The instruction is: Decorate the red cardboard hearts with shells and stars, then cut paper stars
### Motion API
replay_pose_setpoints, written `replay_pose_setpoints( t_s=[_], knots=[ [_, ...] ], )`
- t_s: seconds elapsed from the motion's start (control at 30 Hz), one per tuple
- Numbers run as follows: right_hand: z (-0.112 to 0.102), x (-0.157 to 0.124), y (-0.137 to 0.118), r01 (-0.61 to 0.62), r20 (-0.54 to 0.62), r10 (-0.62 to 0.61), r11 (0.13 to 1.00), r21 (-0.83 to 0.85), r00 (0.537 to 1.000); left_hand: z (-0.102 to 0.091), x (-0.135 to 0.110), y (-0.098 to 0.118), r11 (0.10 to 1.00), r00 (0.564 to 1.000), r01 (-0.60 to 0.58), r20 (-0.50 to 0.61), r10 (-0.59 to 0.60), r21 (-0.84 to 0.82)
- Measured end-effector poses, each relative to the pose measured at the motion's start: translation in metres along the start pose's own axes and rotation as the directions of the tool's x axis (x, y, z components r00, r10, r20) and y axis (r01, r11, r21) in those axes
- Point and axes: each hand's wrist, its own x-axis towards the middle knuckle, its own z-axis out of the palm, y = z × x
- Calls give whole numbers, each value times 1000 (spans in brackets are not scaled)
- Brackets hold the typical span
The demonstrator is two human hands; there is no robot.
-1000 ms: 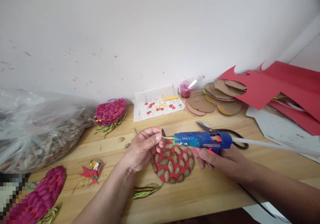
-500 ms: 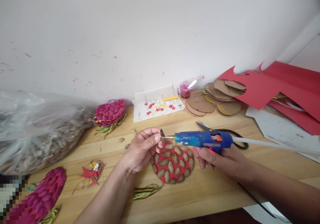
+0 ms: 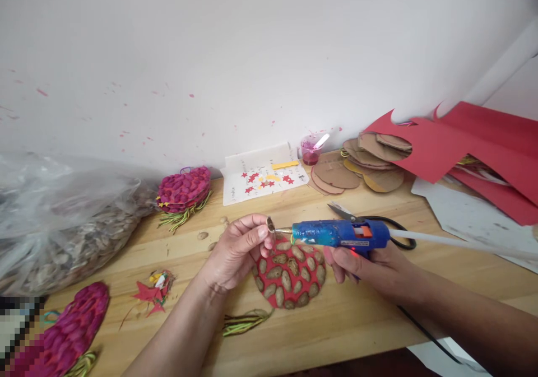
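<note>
My left hand (image 3: 237, 251) pinches a small brown shell piece (image 3: 270, 223) between thumb and fingers, just above a red disc (image 3: 290, 276) partly covered with glued shells. My right hand (image 3: 374, 270) grips a blue glue gun (image 3: 340, 234), with a white glue stick (image 3: 454, 243) trailing out of its back. The gun's metal nozzle points left, and its tip sits right beside the shell piece. The red disc lies flat on the wooden table (image 3: 336, 326), with a yellow-green tassel (image 3: 246, 321) at its lower left.
A clear plastic bag of shells (image 3: 63, 220) fills the left. Finished magenta shell pieces lie at the back (image 3: 185, 189) and the front left (image 3: 67, 332). Scissors (image 3: 361, 219), a star sheet (image 3: 263, 178), a pink cup (image 3: 311, 150), cardboard discs (image 3: 365, 164) and red paper (image 3: 471, 147) lie behind and right.
Both hands stay almost still. The shell piece in my left fingers has turned slightly against the nozzle tip; the view has shifted a little.
</note>
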Motion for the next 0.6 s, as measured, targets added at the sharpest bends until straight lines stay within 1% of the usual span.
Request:
replay_pose_setpoints(
  t_s=[0.17,0.3,0.43,0.5,0.53,0.57,0.6],
  knots=[
    [1,-2,0,-27,-6,27,1000,15,1000,-1,1,-1,1000,1000,-6,11,6,-8],
    [1,-1,-3,-24,4,24,1000,-2,1000,-1,1,-2,1000,1000,-2,8,3,-6],
    [1,2,-6,-34,16,34,999,12,999,-4,-1,4,1000,1000,-10,4,10,23],
    [1,4,-6,-73,2,73,997,8,997,-7,-3,11,994,999,-53,5,53,101],
    [2,5,-5,-100,-16,101,995,15,995,-9,-5,16,982,996,-86,4,86,169],
    [3,7,-4,-133,-33,135,991,33,990,-10,-7,20,958,991,-128,-2,133,258],
    [4,8,-4,-167,-52,171,984,65,984,-12,-8,25,914,983,-170,-1,183,369]
  ],
)
